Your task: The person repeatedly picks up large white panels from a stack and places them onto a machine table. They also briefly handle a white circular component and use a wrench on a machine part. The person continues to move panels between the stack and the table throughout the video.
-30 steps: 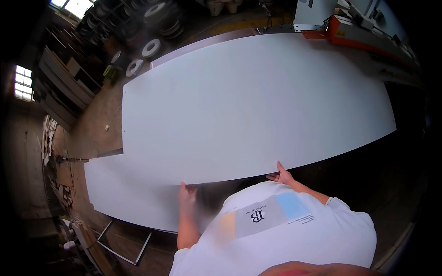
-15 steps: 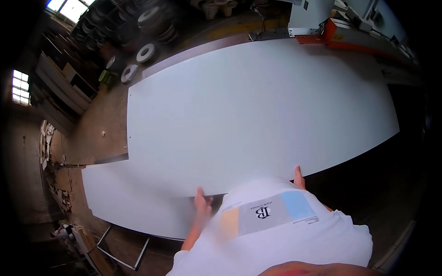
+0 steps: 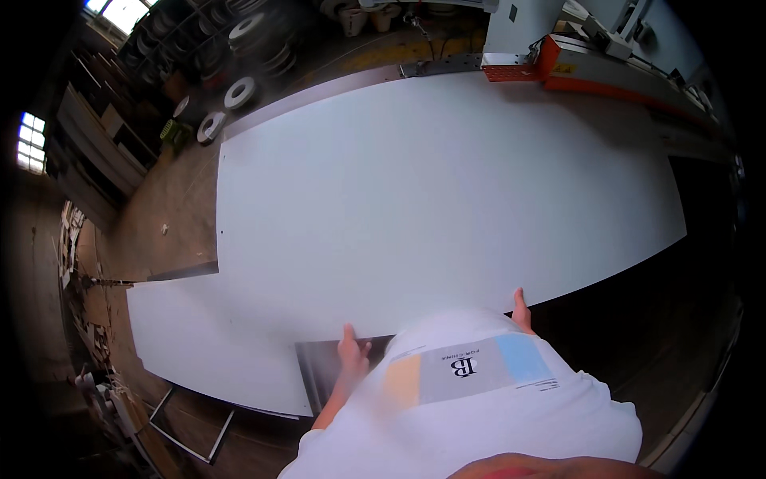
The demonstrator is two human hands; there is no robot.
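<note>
A large white panel (image 3: pixel 447 191) lies flat in front of me, reaching to the machine at the far right. My left hand (image 3: pixel 351 353) grips its near edge, thumb on top and the other fingers curled at the rim. Farther right along that edge, my right hand (image 3: pixel 521 310) holds on with its thumb upright over the top; its other fingers are hidden beneath. A second white panel (image 3: pixel 215 343) lies at the lower left, and a dark gap separates it from my left hand.
An orange and grey machine beam (image 3: pixel 606 72) with a red perforated plate (image 3: pixel 511 73) borders the panel's far right. Rolls of edging (image 3: pixel 239 93) and a green stool (image 3: pixel 175 132) stand at the far left. A metal frame (image 3: pixel 187 435) shows below the second panel.
With both hands on it, the large panel has slid right relative to the machine and the second panel. The dark gap beside my left hand has widened.
</note>
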